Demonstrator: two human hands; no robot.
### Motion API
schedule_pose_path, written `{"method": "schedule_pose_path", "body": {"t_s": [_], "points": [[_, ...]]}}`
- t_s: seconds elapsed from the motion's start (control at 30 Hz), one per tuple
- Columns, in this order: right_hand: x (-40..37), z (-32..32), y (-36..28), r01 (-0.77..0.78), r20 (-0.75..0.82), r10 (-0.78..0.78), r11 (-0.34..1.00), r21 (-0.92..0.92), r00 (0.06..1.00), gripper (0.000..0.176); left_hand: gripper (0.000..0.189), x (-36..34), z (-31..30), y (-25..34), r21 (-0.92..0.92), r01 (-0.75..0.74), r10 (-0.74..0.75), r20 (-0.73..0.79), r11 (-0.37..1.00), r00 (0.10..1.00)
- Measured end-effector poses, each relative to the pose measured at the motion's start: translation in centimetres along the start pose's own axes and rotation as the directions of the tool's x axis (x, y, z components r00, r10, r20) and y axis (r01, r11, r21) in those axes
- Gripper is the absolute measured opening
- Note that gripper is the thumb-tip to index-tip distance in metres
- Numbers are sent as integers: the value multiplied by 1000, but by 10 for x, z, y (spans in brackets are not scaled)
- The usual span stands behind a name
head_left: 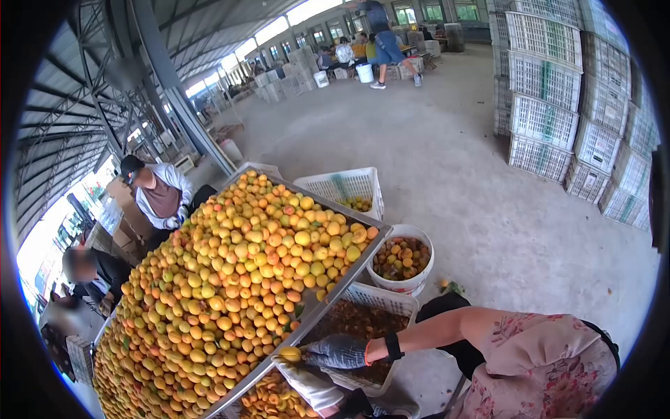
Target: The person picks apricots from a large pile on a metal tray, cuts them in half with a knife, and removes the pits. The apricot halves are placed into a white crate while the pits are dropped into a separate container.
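Observation:
My left hand (307, 383), in a whitish glove, is at the near edge of the sloping table, its fingers closed round a yellow-orange fruit (289, 354). From the right comes my right hand (336, 351), in a dark grey glove with an orange cuff; its closed fingertips meet the same fruit. Many yellow and orange fruits (223, 279) lie heaped on the metal-edged table (328, 297) beside my hands. Below my right hand stands a crate (391, 300) with brownish, spoiled-looking fruit. More orange fruit lies under the table edge, near my left hand.
A white bucket (419, 279) of fruit and a white crate (338, 183) stand along the table's far side. People (157, 192) sit across the table. Tall stacks of crates (544, 91) stand at the upper right. Other people and a metal post are farther back.

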State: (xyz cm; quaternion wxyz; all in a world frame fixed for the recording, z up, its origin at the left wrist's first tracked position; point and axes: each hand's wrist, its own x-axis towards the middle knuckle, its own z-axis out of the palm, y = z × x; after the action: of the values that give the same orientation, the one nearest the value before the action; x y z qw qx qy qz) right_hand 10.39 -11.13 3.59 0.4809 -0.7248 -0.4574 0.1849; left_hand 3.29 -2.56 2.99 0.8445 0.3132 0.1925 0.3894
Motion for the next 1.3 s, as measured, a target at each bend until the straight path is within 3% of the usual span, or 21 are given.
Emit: {"method": "schedule_pose_path", "body": {"t_s": [0.13,0.17,0.23,0.3,0.37,0.4,0.43,0.47,0.5,0.53,0.6,0.63,0.67,0.7,0.73,0.8,1.0,1.1,1.2,1.27,1.3], "points": [[7,11,31,13,38,-11,998,-68,999,38,46,25,-43,-10,313,-124,77,157,942,985],[5,12,26,19,56,-16,998,-66,998,38,46,27,-46,-13,222,-187,134,235,957,963],[-5,11,7,223,-189,-243,968,-117,952,34,47,14,-23,-5,117,-87,76,91,989,993],[-15,4,15,200,72,-195,978,-66,978,26,58,0,7,24,-255,67,-84,-58,965,995],[-28,-8,0,318,78,-310,940,-127,948,18,57,14,-29,37,-473,-79,85,-9,877,996],[-29,-9,4,358,68,-353,930,-82,933,15,50,15,-40,42,-210,-269,252,-105,940,962],[-27,0,10,175,-20,-176,947,270,984,12,45,13,-44,44,90,-364,371,-88,927,924],[-22,2,-10,-31,-28,64,757,653,998,11,39,10,-47,47,380,-426,485,-70,821,872],[-8,-5,-6,-218,189,113,380,899,976,13,37,10,-46,47,638,-425,530,32,642,847],[4,-2,-11,-222,145,189,499,837,971,16,35,2,-39,41,518,-410,473,13,750,881],[25,10,-1,-233,87,252,634,737,964,23,31,-1,-58,24,765,-644,624,501,3,600],[35,18,15,-219,75,239,663,716,968,26,33,-4,-57,16,774,-624,610,545,-104,575],[45,26,31,-206,62,227,690,694,972,29,37,-13,-34,31,834,-537,603,367,123,708],[46,36,29,-43,-12,81,641,766,997,30,39,-11,-34,30,875,-481,638,340,55,691],[47,37,35,-81,45,74,612,787,996,31,38,-20,-25,52,898,-431,588,302,90,751],[51,38,64,50,-23,-44,887,459,999,33,34,-14,-31,59,898,-427,551,304,108,777],[66,49,107,168,-72,-184,967,-191,980,35,30,-4,-35,45,909,-363,589,182,204,787],[63,56,88,180,-168,-172,983,29,971,34,25,-12,-33,53,922,-307,540,139,235,830],[66,55,59,247,-200,-301,935,-253,933,29,22,-11,-36,52,916,-308,545,125,258,829],[66,60,30,195,-285,-135,961,195,949,24,22,-10,-34,50,901,-338,567,133,272,813],[67,60,27,196,-288,-136,962,189,948,24,28,-12,-32,54,883,-238,440,39,405,897]]}}
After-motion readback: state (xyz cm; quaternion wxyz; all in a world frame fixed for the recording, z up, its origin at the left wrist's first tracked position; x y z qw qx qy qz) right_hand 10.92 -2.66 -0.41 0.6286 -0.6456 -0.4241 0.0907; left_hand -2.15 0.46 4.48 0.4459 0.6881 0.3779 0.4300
